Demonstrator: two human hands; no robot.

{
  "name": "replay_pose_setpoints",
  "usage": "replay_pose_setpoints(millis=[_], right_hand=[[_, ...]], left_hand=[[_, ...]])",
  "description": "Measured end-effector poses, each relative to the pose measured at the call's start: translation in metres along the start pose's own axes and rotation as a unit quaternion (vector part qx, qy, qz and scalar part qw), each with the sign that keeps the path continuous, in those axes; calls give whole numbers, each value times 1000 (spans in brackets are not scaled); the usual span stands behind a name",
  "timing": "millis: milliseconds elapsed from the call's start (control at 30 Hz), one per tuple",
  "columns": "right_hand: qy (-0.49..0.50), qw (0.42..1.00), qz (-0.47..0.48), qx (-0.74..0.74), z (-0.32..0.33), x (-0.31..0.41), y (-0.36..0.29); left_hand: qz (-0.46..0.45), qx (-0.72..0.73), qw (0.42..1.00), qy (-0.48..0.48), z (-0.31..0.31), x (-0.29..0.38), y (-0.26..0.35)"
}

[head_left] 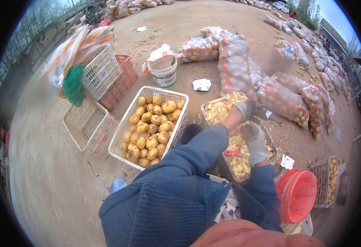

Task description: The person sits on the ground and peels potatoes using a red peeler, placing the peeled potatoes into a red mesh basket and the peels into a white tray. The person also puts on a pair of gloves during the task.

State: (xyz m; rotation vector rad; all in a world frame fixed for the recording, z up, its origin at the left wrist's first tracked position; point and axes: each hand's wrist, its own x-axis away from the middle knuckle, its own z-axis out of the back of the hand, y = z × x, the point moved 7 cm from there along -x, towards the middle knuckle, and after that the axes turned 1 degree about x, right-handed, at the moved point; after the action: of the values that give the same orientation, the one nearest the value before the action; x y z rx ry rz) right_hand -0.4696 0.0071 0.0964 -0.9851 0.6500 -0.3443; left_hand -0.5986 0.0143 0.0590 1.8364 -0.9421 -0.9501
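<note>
Both my hands wear pale knit gloves over a crate (275, 147) filled with pale potato peelings or slices (219, 111). My left hand (245, 110) reaches across to its far side, where a dark patch at the fingertips is too blurred to name. Closer to me, my right hand (255, 144) has its fingers curled downward; whether it holds something is hidden. A red-handled peeler (233, 152) lies on the pieces, left of my right hand. Beside my left arm stands a white plastic crate (116, 150) of whole yellow potatoes (152, 142).
White plastic crates (86, 125) and a red crate (122, 78) stand at left, near a white bucket (162, 74). Filled mesh sacks (234, 64) lie ahead and right. A red mesh-covered container (296, 196) and a potato-filled crate (320, 182) stand at lower right.
</note>
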Motion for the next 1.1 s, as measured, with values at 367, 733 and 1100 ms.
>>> replay_pose_setpoints(millis=[367, 733, 1100], right_hand=[[76, 969, -125, -198, 8, 33, 97], [5, 997, -70, -45, 38, 17, -4], [93, 864, -254, -424, -7, 53, 91]], left_hand=[[-71, -523, 832, -172, -58, 53, 7], [-177, -571, 783, -175, -57, 9, -16], [-294, -945, -142, 1, -91, 20, 3]])
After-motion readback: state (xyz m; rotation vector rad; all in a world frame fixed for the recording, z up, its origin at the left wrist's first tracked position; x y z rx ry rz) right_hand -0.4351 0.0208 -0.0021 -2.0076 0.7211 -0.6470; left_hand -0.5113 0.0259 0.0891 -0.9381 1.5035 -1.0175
